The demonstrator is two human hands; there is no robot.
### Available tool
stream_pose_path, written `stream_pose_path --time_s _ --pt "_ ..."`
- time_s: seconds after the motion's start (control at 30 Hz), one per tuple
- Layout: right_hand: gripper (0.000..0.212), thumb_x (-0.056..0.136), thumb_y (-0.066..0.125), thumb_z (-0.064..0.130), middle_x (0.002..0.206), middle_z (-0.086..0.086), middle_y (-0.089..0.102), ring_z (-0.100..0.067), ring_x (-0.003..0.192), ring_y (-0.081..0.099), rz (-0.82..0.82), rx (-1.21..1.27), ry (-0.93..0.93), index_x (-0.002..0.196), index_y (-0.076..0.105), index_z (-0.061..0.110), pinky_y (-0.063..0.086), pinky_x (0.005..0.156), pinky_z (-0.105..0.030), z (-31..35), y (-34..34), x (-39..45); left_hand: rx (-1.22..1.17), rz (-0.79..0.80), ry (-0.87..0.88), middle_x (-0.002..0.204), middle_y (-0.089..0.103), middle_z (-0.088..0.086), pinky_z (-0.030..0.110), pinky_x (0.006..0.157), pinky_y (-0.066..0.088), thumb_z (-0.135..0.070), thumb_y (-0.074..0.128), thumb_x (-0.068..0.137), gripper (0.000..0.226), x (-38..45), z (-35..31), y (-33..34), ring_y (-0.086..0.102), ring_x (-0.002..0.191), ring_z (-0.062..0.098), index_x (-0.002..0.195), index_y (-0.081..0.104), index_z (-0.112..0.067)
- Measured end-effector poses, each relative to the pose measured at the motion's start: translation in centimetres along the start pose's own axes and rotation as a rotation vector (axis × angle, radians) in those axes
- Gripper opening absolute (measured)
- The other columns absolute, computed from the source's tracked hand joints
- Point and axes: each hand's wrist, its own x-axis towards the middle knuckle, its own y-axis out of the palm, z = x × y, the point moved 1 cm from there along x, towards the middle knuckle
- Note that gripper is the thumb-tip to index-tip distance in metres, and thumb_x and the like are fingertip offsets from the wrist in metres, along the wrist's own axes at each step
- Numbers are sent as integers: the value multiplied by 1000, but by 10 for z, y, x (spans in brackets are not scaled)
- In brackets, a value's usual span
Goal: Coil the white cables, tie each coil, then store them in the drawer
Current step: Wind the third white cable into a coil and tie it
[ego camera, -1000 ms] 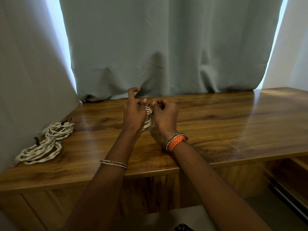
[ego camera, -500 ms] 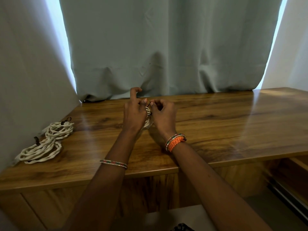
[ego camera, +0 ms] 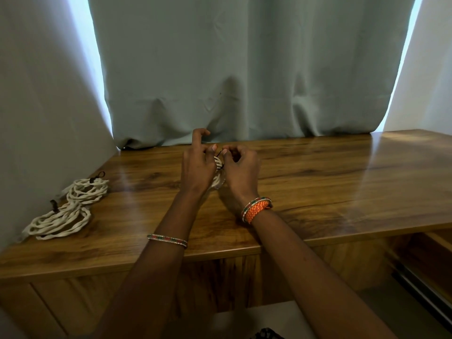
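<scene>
White cable coil (ego camera: pixel 218 172) sits between both hands at frame centre, over the wooden tabletop (ego camera: pixel 330 182); mostly hidden by the hands, only a few loops show. Left hand (ego camera: pixel 197 168) fingers curled round the coil's left side, index finger raised and hooked toward 12 o'clock, thumb tip up beside the coil top. Right hand (ego camera: pixel 241 171) fingers curled, thumb and fingertips pinching a thin dark tie (ego camera: pixel 222 152) at the coil's top. Cannot tell if the coil touches the table.

Two tied coils (ego camera: pixel 66 209) of white cable lie at 9 o'clock on the tabletop, touching each other, close to the left wall (ego camera: pixel 44 118), each with a dark tie sticking up. Well apart from the hands.

Orange braided band (ego camera: pixel 258 209) with bangles on right wrist, thin beaded bangle (ego camera: pixel 167 240) on left forearm. Grey-green curtain (ego camera: pixel 244 69) at 12 o'clock, hem resting on the tabletop's far edge. Open drawer (ego camera: pixel 425 260) partly visible at 4 o'clock, under the tabletop edge.
</scene>
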Motion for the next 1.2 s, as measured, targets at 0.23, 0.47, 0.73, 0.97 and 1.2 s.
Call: stream_pose_path --time_s 0.23,0.47,0.73,0.97,1.2 --pt "13 91 58 12 84 3 69 -6 79 65 47 0 -7 96 70 10 55 70 -20 -3 2 0 17 20 19 72 66 2 27 60 44 -13 51 94 27 0 0 0 59 66 12 121 45 -12" --pt "11 90 59 7 74 9 62 1 69 59 4 -8 -34 91 70 7 43 61 -3 -1 -1 1 12 19 32 75 68 2 26 62 42 -13 51 93 26 1 2 0 61 68 14 119 46 -12" --pt "12 90 59 9 79 6 65 -2 74 62 22 -46 -47 93 71 9 47 63 -8 -3 0 2 -7 44 46 75 68 5 29 63 46 -13 51 93 27 1 1 0 62 69 15 120 46 -12" --pt "13 91 58 8 79 5 67 -3 74 62 7 -23 -46 92 71 9 48 64 -10 -2 0 1 -18 40 26 80 69 3 29 67 48 -12 51 93 27 0 1 -1 64 75 15 119 46 -13" --pt "15 93 53 9 84 1 66 -6 76 62 -15 -8 -27 96 68 8 53 67 -20 -1 1 -2 2 37 36 80 69 4 20 62 40 -13 51 94 26 1 1 0 60 69 12 119 47 -12"
